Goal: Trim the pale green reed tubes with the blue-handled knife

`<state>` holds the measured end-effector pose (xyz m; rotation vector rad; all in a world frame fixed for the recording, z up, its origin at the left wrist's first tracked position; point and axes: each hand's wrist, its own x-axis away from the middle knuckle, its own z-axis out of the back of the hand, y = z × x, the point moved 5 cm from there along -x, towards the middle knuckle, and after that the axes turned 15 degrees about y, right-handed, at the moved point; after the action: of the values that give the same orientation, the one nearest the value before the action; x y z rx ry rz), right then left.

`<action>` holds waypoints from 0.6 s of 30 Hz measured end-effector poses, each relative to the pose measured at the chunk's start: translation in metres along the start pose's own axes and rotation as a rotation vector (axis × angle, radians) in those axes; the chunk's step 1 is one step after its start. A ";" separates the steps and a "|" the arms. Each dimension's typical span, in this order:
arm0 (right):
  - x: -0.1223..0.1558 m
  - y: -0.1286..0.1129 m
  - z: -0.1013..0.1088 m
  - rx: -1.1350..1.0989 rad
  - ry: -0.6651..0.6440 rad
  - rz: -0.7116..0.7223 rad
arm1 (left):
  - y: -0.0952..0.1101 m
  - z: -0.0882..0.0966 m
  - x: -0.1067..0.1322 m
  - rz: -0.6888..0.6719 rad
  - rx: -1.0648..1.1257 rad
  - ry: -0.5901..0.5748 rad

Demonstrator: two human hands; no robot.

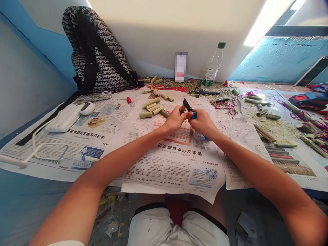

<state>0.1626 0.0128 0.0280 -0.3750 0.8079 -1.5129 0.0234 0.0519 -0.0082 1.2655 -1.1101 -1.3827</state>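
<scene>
My left hand [175,119] is closed round a short green stalk piece [182,109], held upright over the newspaper [164,164]. My right hand [203,123] grips a blue-handled utility knife [190,110]; its dark blade points up and left, against the top of the stalk piece. Both hands meet above the middle of the table. A cluster of cut stalk pieces [152,108] lies just to the left, beyond my left hand.
A patterned backpack [97,51] leans on the wall at back left. A plastic bottle [213,66] stands at the back. A white power bank with cable [65,118] lies left. Longer stalks, purple string [230,107] and shavings cover the right side, near a red-black tool [309,99].
</scene>
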 end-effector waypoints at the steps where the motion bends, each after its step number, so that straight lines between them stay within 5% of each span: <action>1: -0.001 -0.001 0.001 -0.012 0.001 -0.003 | 0.001 0.001 -0.001 0.003 -0.016 0.026; 7: -0.004 -0.004 -0.001 -0.140 -0.104 -0.005 | 0.015 0.004 0.001 -0.008 0.012 0.042; 18: 0.001 0.004 -0.001 -0.313 -0.520 -0.106 | 0.019 0.003 0.012 -0.086 -0.016 -0.136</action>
<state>0.1653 0.0125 0.0244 -1.0111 0.6097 -1.2970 0.0215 0.0373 0.0087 1.2347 -1.1452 -1.5579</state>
